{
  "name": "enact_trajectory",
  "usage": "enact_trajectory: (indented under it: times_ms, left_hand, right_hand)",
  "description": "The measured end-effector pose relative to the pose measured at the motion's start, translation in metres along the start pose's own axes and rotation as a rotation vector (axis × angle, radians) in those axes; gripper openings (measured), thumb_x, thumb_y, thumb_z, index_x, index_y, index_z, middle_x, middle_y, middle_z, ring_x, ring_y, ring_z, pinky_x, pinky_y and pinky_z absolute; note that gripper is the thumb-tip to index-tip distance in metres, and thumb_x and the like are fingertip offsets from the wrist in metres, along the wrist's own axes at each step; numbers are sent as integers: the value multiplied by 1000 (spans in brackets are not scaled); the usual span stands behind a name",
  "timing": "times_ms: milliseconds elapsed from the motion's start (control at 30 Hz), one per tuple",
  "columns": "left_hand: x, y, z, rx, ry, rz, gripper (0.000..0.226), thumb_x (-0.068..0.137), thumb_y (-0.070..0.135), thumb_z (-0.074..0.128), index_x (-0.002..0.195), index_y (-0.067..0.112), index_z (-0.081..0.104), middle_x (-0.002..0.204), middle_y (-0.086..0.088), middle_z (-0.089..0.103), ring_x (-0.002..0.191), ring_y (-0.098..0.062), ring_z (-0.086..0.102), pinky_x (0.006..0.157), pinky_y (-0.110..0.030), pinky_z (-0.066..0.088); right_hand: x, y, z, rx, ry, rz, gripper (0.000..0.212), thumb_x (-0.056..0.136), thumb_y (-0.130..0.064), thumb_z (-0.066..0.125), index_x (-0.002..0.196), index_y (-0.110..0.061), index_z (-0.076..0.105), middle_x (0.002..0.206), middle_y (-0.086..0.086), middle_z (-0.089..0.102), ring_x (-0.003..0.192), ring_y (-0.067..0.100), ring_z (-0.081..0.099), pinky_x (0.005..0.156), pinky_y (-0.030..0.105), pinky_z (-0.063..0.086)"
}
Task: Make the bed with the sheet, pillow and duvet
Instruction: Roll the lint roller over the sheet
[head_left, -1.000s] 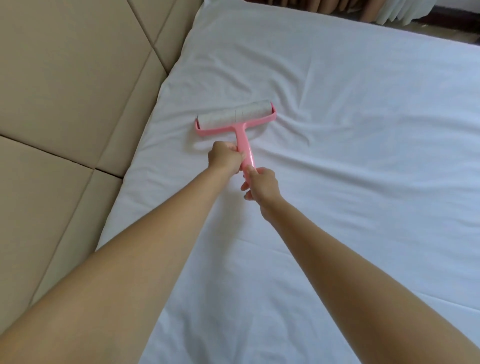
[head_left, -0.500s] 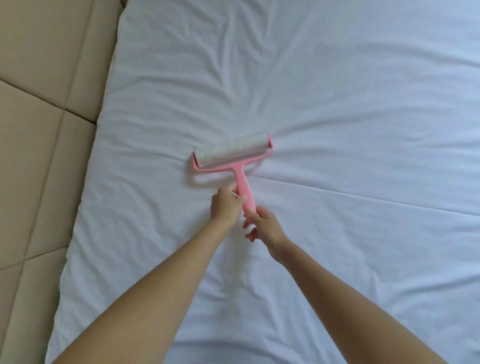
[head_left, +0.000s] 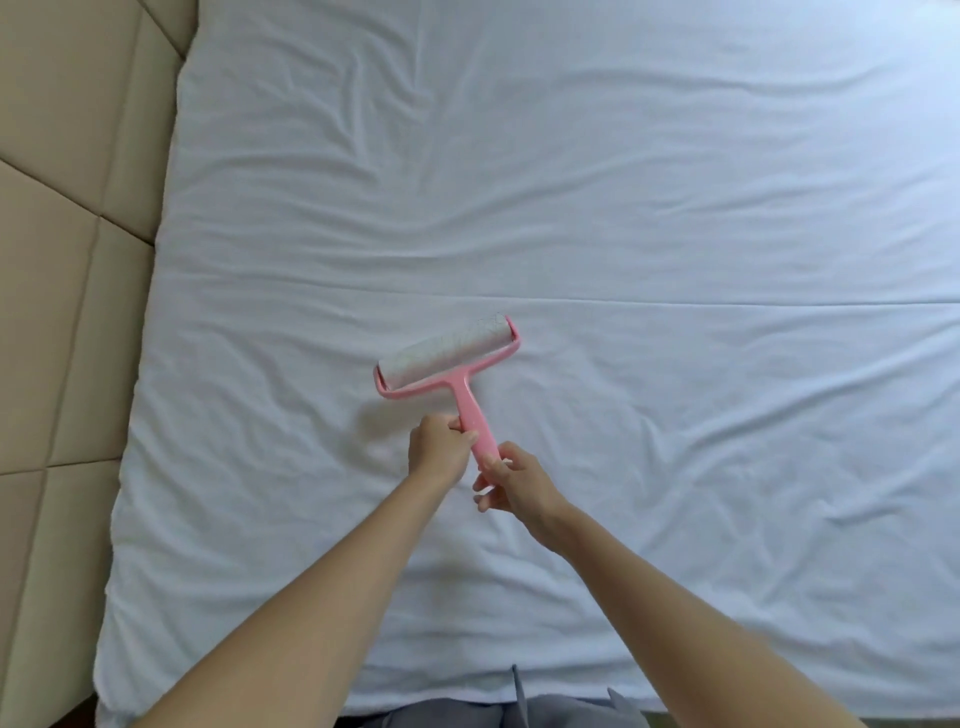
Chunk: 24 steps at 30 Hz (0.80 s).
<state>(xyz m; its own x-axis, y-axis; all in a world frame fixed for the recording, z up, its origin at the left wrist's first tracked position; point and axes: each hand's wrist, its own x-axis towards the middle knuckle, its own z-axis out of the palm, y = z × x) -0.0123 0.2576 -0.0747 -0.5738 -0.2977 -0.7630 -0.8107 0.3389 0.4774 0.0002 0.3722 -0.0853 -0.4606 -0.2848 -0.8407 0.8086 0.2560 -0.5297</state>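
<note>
Left hand (head_left: 435, 448) and right hand (head_left: 514, 480) both grip pink plastic lint roller (head_left: 452, 364) handle; wrinkled white sheet (head_left: 675, 218) stretches open ahead and right, beige padded headboard (head_left: 67, 260) edge left.

no readable text, labels, brands, numbers, signs

A bedroom was shown, of a home or a hotel; which of the 2 could not be told. Nearly the whole view was filled by a wide bed (head_left: 136, 519), over which a white sheet (head_left: 623, 218) was spread flat and marked by soft creases. Along the left edge a beige padded panel (head_left: 62, 291) was seen, quilted by slanting seams, as headboards are upholstered. A pink lint roller (head_left: 448, 358), a household cleaning tool, was held against the sheet.
</note>
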Motion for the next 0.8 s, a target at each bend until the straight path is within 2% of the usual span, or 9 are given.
enact_trajectory:
  times_ms: [167,267,367,433,533,700,800]
  left_hand:
    - [-29,15,32,26,-20,123,18,89,9,55,96,-1,69,94,-15,69,78,-23,55,69,-27,40]
    - [-46,24,61,44,-89,177,16,88,5,54,94,3,69,86,-8,63,80,-22,55,72,-27,43]
    - [-58,27,95,91,-190,219,18,86,3,55,98,4,69,87,-7,62,86,-25,59,81,-31,48]
    - [-62,25,118,114,-252,226,18,86,3,55,98,6,68,90,-10,64,90,-27,61,83,-33,49]
    - [-68,18,149,134,-317,208,12,86,2,54,88,5,65,84,-10,60,80,-25,56,73,-28,44]
    - [-62,12,183,180,-310,137,15,84,1,52,83,4,67,75,-8,60,74,-23,54,66,-25,43]
    - [-44,26,193,234,-290,152,14,84,5,55,87,3,68,88,-16,68,85,-29,64,77,-32,53]
  right_hand:
    - [-36,21,-20,117,119,-78,26,97,-33,49,88,-8,49,76,9,58,44,11,54,67,26,53]
    - [-56,39,-39,210,195,-104,25,98,-31,47,88,-9,51,73,9,59,45,13,54,64,25,53]
    - [-73,60,-62,289,266,-107,22,99,-25,44,90,-7,51,69,9,58,44,14,53,59,23,51]
    - [-81,77,-76,319,300,-105,21,100,-22,42,90,-6,51,66,8,57,44,15,52,57,22,50]
    - [-87,101,-93,368,329,-87,20,101,-19,40,92,-4,50,65,9,55,41,13,51,54,22,50]
    - [-81,121,-114,392,337,-29,23,101,-16,38,84,-6,50,64,10,54,41,15,49,59,26,50]
    - [-66,113,-127,384,325,-21,25,101,-15,37,80,-8,49,63,10,52,38,15,46,60,29,49]
